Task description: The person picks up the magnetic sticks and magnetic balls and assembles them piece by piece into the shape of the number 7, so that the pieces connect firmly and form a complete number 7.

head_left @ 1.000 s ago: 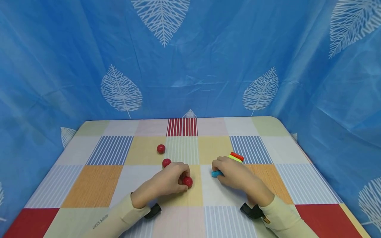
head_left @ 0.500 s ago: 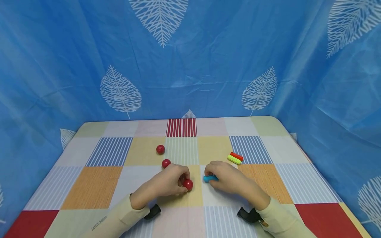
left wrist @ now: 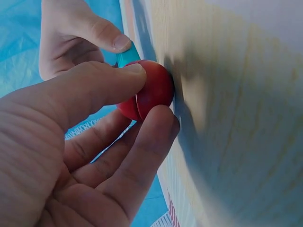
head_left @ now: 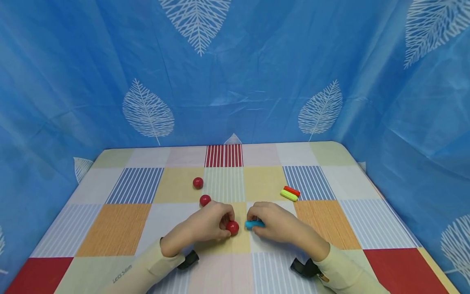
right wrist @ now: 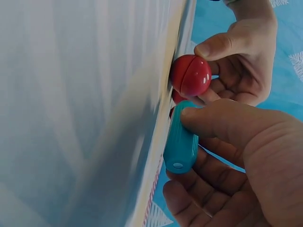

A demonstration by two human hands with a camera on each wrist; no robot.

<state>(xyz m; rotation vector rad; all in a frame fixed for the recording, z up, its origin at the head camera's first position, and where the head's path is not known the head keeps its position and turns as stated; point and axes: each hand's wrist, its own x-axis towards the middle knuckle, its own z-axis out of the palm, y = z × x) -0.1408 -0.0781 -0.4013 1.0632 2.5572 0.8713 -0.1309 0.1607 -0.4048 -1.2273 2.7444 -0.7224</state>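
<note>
Near the middle of the table, my left hand [head_left: 210, 223] pinches a glossy red ball [head_left: 233, 228] between thumb and fingers. A thin seam runs round the ball [left wrist: 156, 87] in the left wrist view. Just to the right, my right hand [head_left: 277, 222] grips a short blue-teal ridged stick [head_left: 254, 224] between thumb and fingers. In the right wrist view, the end of the stick [right wrist: 182, 142] shows a small pale dot. A small gap separates ball and stick in the head view. Both are at or just above the cloth; contact with it is unclear.
Two more red balls, one farther back [head_left: 198, 183] and one beside the left hand [head_left: 205, 200], lie on the patchwork tablecloth [head_left: 224, 273]. A yellow stick [head_left: 289, 195] and a red stick [head_left: 292, 190] lie side by side behind the right hand. Blue curtain [head_left: 235, 73] surrounds the table.
My right hand has moved left and slightly nearer with the blue stick, toward the red ball. The yellow and red sticks are now uncovered. The left hand has barely moved.
</note>
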